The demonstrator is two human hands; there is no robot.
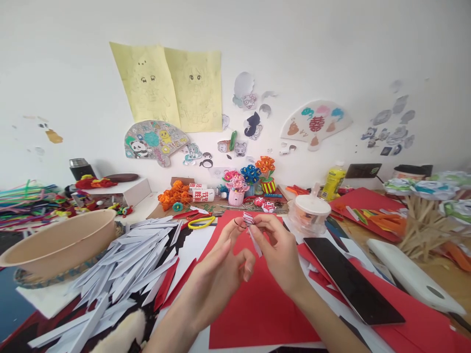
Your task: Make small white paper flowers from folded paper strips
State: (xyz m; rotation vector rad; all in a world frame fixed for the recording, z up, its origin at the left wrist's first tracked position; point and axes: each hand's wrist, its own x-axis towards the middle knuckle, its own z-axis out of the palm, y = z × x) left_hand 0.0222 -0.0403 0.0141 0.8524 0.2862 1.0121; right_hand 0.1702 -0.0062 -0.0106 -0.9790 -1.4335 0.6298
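A small red-and-white striped folded paper piece is held up between both hands, above a large red sheet of paper. My left hand pinches its left side with thumb and index finger, the other fingers loosely curled; a thin dark loop shows by the fingertips. From the right, my right hand grips the piece with its fingertips. A pale paper strip hangs down from it beside the right thumb. The fingers hide part of the folds. Left of my hands lies a heap of folded white paper strips.
A beige bowl stands at the left. Yellow-handled scissors lie behind the strips. On the right are a lidded plastic cup, a black phone and a white power bank. Pipe-cleaner flower pots line the back.
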